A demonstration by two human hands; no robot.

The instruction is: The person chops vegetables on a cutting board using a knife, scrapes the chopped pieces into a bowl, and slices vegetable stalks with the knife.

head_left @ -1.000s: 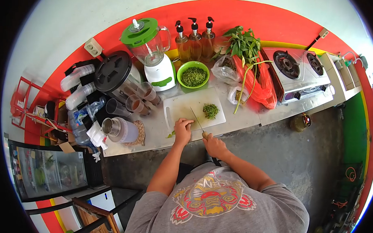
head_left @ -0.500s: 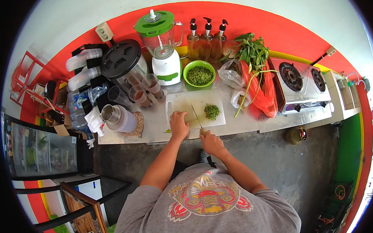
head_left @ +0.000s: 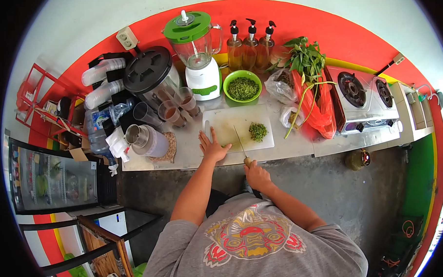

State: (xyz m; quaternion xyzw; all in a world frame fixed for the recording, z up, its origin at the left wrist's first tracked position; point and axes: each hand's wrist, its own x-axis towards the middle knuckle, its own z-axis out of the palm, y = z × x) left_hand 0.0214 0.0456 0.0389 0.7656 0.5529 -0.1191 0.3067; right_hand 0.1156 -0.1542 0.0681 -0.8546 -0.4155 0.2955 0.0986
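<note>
A white cutting board (head_left: 219,117) lies on the counter before me, with a small pile of chopped greens (head_left: 258,132) on its right half. My left hand (head_left: 213,148) is at the board's lower left edge, palm down and fingers spread, holding nothing. In my right hand (head_left: 256,175), closed around its light handle, is a knife (head_left: 239,139). Its blade points away from me over the board, left of the pile. Behind the board stands a green bowl (head_left: 241,103) of chopped greens.
A blender (head_left: 203,80), pump bottles (head_left: 250,53) and a steel container (head_left: 156,87) line the back. Cups (head_left: 172,114) and a jug (head_left: 153,143) stand left. To the right are a red plastic bag (head_left: 321,116) with leafy stems and a gas stove (head_left: 364,97).
My left hand has shifted to the left edge of the board and its fingers have spread. The knife and my right hand have come slightly back toward me. The view has shifted a little.
</note>
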